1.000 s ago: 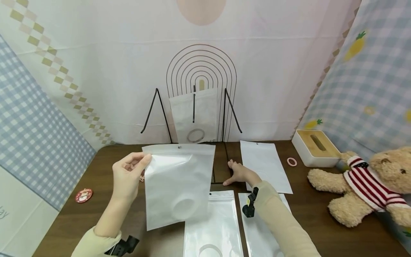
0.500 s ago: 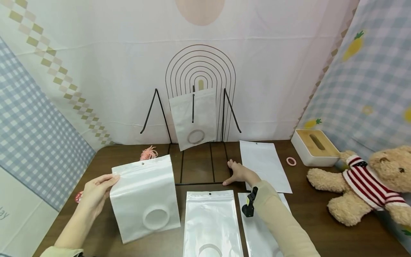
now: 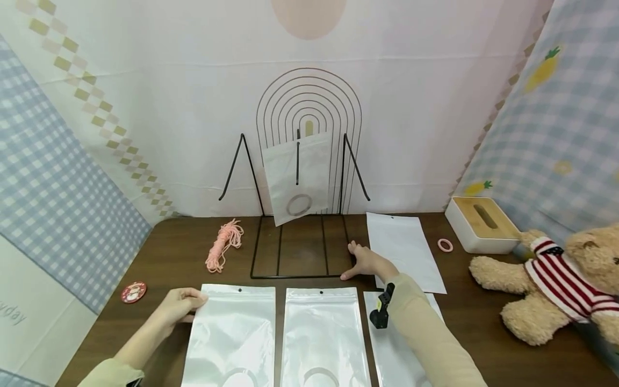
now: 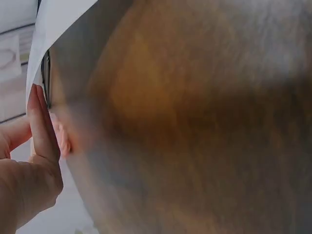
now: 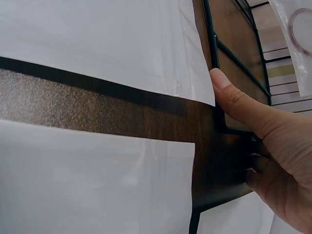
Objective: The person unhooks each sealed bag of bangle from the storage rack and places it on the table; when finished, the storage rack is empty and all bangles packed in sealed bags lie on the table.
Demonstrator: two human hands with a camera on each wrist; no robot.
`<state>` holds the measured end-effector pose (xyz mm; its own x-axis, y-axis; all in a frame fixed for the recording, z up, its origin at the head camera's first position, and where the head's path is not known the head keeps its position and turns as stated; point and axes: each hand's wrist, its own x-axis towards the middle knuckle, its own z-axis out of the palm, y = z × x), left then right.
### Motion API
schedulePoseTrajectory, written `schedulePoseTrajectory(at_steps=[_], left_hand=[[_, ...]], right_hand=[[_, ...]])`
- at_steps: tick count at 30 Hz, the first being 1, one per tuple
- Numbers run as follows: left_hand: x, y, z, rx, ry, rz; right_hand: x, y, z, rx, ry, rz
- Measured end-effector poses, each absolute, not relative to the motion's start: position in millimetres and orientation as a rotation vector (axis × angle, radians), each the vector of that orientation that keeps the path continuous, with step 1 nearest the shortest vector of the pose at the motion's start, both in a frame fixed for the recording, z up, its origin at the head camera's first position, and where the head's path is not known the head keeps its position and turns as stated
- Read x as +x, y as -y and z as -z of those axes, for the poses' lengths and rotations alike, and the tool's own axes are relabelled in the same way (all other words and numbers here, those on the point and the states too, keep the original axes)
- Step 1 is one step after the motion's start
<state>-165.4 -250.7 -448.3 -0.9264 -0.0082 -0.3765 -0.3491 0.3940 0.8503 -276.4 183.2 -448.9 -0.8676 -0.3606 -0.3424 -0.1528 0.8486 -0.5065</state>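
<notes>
My left hand (image 3: 180, 307) pinches the upper left corner of a white zip bag (image 3: 232, 328) with a round ring-like shape near its lower end, low over the front of the table. In the left wrist view, the thumb and straight fingers (image 4: 45, 131) hold that bag's edge (image 4: 58, 19). My right hand (image 3: 366, 262) holds the front right corner of a black wire display rack (image 3: 290, 277), its thumb (image 5: 229, 90) over the front bar. From the rack's middle hook hangs a similar bag (image 3: 285, 166); the two side hooks carry nothing.
Beside the left bag lies another zip bag (image 3: 321, 322). Partly under the right forearm lies a third bag (image 3: 394, 349); another (image 3: 408, 247) lies behind. Around them are a pink cord bundle (image 3: 224, 244), a red round badge (image 3: 133, 292), a pink ring (image 3: 445, 245), a tissue box (image 3: 483, 226) and a teddy bear (image 3: 551, 279).
My left hand has carried its bag left, then down toward the table front beside the others, uncovering the pink cord and rack base. My right hand has stayed at the rack corner.
</notes>
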Motion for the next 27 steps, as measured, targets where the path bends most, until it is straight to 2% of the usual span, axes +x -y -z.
schedulePoseTrajectory(at_steps=[8,20,24,27], left_hand=[[-169,232,450,-0.342,-2.49,-1.316],[-175,219,449,-0.195,-2.748,-0.755],[-177,216,438,-0.106,-2.794,-0.498],[-182,205,430,0.03,-2.864,-0.562]], right_hand=[[-277,-190,449,-0.359,-2.596,0.679],[-277,-192,446,-0.368,-2.579,0.668],[-276,-188,446,-0.375,-2.576,0.667],[-275,-186,446,-0.383,-2.57,0.665]])
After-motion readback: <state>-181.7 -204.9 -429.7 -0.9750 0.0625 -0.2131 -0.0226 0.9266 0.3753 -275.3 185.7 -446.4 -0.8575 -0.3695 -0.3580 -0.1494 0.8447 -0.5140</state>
